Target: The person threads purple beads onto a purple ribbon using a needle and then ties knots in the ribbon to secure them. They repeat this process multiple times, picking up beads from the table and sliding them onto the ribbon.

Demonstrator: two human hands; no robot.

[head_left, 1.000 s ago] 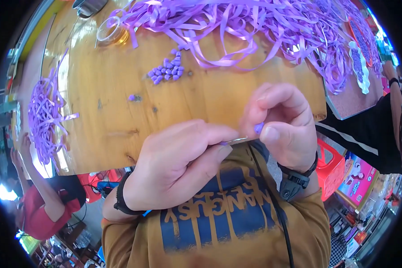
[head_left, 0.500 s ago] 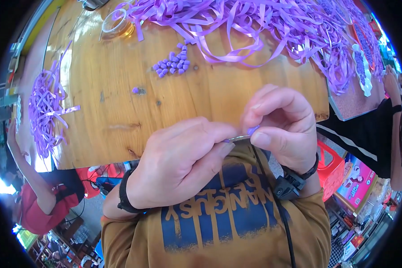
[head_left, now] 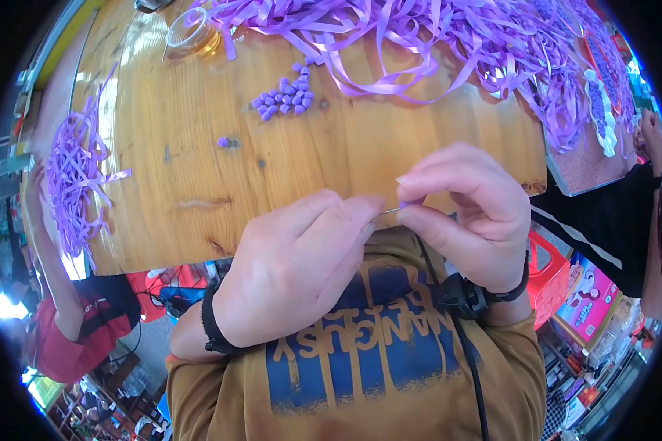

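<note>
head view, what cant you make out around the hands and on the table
All in the head view:
Rod: left end hidden by the left hand.
Bead: mostly covered by the right hand; whether the rod passes through it can't be told.
Ribbons: far side cut off by the top edge.
Metal vessel: mostly cut off there too.

Capital letters [head_left: 368, 334] are running upside down across a blue print [head_left: 301, 386] on the wearer's brown shirt [head_left: 419, 415]; tiny characters, too small to read, are marking a pink panel [head_left: 601, 298].
</note>
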